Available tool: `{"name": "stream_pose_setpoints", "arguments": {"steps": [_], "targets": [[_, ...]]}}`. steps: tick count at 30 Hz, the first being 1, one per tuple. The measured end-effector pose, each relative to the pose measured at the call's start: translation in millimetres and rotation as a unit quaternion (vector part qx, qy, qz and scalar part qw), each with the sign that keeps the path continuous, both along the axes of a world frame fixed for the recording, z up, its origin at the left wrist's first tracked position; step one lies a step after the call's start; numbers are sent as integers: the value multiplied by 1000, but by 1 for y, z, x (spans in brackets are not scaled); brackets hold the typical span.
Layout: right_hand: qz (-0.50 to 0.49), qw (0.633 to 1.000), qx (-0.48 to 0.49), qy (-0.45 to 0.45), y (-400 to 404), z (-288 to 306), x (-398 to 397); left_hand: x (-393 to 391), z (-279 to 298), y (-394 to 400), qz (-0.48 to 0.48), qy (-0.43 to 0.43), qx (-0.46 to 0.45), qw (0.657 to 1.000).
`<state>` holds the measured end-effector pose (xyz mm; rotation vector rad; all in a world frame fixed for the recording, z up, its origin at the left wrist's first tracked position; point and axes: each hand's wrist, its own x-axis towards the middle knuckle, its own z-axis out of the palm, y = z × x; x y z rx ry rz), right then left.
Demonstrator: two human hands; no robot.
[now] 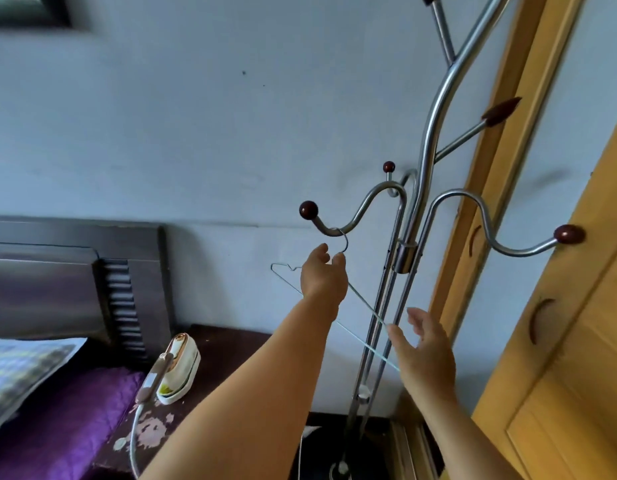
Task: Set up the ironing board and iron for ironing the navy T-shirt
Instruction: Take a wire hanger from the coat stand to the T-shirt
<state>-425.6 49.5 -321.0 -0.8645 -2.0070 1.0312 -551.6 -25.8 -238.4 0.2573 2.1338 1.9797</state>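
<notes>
A bare wire hanger (362,304) hangs by its hook from a lower arm of the steel coat stand (409,237). My left hand (323,275) pinches the hanger's neck just under the hook. My right hand (425,353) is open, fingers spread, touching the hanger's lower right end. A small white iron (179,367) with a beige handle stands upright on the dark bedside table (210,386), its white cord trailing down. No navy T-shirt and no ironing board are in view.
A bed with purple bedding (64,417), a patterned pillow (23,368) and a dark headboard (75,271) is at the left. A yellow wooden wardrobe door (570,341) stands at the right. The pale wall is behind the stand.
</notes>
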Motion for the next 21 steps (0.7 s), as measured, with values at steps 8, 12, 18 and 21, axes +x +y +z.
{"name": "stream_pose_setpoints", "arguments": {"steps": [8,12,18,21], "targets": [[49,997,-27,-57,24,-34,-2,-9,-5,29,36,51,-76,995],[43,999,-5,-24,33,-32,-3,-3,0,30,62,95,-88,990],[36,998,-3,45,34,-19,-7,8,15,21,91,157,-47,982],[58,997,-5,58,22,-16,-12,13,22,2,113,178,-51,976]]}}
